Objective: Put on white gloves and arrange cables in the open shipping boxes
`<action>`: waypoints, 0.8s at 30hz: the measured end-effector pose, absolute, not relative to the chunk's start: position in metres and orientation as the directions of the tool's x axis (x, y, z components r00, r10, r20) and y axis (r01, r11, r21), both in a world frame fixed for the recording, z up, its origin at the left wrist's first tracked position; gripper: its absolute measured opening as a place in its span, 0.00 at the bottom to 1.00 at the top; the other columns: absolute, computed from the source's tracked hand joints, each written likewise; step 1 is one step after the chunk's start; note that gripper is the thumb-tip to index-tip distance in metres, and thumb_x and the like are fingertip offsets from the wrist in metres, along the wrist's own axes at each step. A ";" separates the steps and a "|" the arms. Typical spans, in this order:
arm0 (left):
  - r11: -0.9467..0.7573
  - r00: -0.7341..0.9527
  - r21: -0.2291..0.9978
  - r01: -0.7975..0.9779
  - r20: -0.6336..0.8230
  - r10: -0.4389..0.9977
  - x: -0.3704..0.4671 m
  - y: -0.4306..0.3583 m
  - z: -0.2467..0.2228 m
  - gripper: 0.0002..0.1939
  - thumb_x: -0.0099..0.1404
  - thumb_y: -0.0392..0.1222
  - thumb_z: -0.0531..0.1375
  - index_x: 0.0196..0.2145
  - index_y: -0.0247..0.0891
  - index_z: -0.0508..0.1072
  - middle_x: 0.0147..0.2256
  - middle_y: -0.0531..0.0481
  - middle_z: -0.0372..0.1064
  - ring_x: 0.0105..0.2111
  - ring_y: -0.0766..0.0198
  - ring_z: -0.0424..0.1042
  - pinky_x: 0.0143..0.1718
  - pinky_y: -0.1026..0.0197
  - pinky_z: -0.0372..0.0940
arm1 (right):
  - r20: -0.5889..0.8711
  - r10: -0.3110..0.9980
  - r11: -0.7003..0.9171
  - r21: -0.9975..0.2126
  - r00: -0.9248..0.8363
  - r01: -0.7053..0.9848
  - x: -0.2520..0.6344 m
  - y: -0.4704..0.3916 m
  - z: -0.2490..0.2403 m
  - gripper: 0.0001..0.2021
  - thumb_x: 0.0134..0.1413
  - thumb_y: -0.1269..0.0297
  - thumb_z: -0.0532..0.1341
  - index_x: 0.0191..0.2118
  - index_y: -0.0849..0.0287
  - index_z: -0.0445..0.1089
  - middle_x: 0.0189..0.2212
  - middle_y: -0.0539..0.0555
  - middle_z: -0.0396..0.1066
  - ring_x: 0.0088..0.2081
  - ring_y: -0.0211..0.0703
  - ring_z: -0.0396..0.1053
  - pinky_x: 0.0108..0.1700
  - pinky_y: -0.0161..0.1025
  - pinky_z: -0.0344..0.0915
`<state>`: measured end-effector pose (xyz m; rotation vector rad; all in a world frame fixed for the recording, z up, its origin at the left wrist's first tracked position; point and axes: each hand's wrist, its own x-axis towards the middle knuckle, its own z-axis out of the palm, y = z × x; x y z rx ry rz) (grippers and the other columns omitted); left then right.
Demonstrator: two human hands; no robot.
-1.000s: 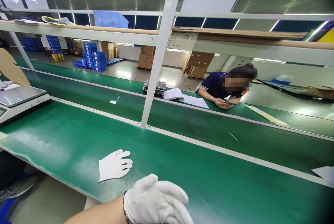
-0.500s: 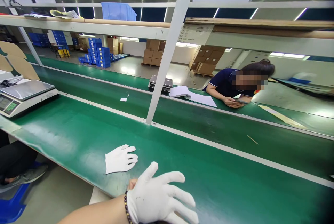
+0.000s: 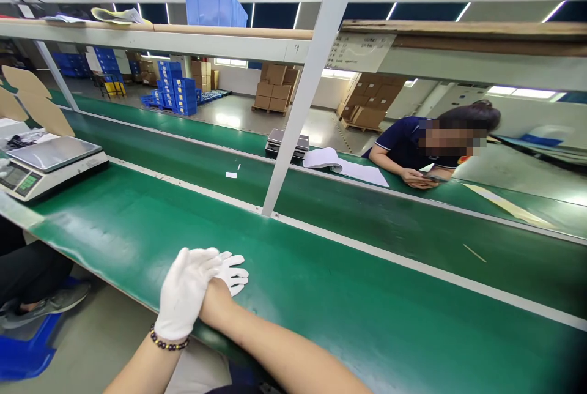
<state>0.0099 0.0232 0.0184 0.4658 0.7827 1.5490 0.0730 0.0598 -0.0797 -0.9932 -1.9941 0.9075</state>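
Observation:
My left hand (image 3: 181, 293), in a white glove with a beaded bracelet at the wrist, is raised over the near edge of the green bench, its fingers extended rightward and slightly bent. Tucked against its palm side is my bare right hand (image 3: 214, 303), with its fingers hidden behind the left one. A second white glove (image 3: 236, 275) lies flat on the bench just beyond both hands, partly covered by the left fingers. Whether either hand touches that glove I cannot tell.
A weighing scale (image 3: 55, 158) stands at the left on the green bench (image 3: 343, 296). A metal post (image 3: 300, 88) rises from the divider strip. Across the belt, a person (image 3: 403, 143) leans over a phone beside papers (image 3: 351, 167). Someone's leg (image 3: 34, 271) shows at lower left.
My gloved left hand has moved left and turned, from spread fingers to bent ones near the loose glove. My right hand and forearm have come into view. The loose glove stays in place.

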 end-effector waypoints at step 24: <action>0.308 0.079 0.929 -0.204 -0.298 0.951 0.025 0.038 -0.040 0.28 0.59 0.56 0.62 0.50 0.34 0.69 0.32 0.47 0.71 0.26 0.67 0.69 0.23 0.68 0.64 | -0.062 0.906 -0.097 -0.993 -0.419 -0.063 0.170 0.076 -0.069 0.12 0.42 0.58 0.63 0.24 0.58 0.62 0.18 0.45 0.60 0.21 0.33 0.57 0.26 0.33 0.54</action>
